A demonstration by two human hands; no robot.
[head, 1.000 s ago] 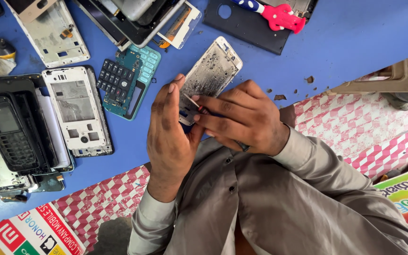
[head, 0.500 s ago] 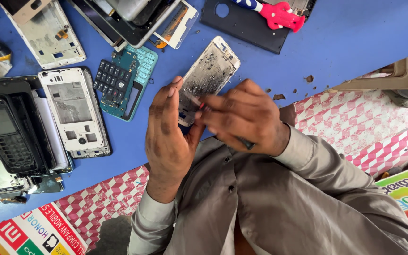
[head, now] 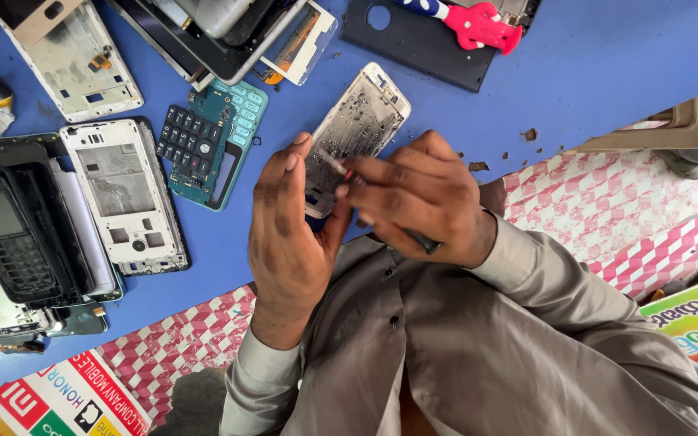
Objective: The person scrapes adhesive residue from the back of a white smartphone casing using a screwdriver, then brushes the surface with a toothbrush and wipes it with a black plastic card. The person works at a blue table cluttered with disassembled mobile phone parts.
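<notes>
1. While the left hand (head: 288, 234) cups the lower end of a phone frame (head: 355, 129), fingers nearly straight, the right hand (head: 422, 198) is clenched on a thin screwdriver (head: 341, 169), tip on the frame.
2. Silvery and flat, the frame lies over the blue table (head: 607, 73), its face speckled with residue.
3. Since a second ago, both hands have barely shifted.

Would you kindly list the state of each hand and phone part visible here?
Left hand: steadies the phone frame's near end.
Right hand: grips a thin screwdriver, tip on the frame.
Phone frame: stripped, dirty, open side up.
Keypad: loose, lying on a teal board.
White housing: emptied, flat on the blue table.
</notes>
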